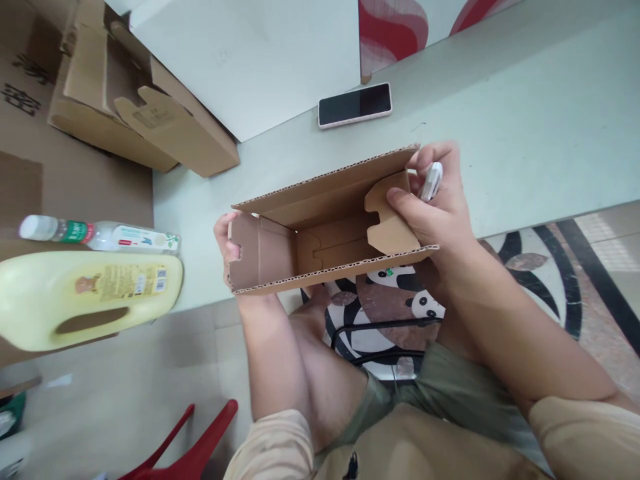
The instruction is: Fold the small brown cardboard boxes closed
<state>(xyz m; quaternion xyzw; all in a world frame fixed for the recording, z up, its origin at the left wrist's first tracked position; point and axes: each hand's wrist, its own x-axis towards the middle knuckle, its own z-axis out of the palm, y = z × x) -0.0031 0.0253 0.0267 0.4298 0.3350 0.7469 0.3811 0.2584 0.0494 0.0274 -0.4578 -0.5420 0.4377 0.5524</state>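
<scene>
The box (320,227) is looking brown inside & out. A white thing (431,181) is showing in the right hand (435,200). The phone (355,105) is looking black w/ a pink edge. The big jug (85,297) is looking pale yellow w/ a little bear pic. The small bottle (100,235) is looking clear w/ a white cap & green label. The table (525,113) is looking light green. The floor mat (395,300) is showing black & white pandas on brown. The chair (185,453) is looking red.

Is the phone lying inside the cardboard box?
No, the phone lies on the table beyond the box, which the left hand and right hand hold.
</scene>
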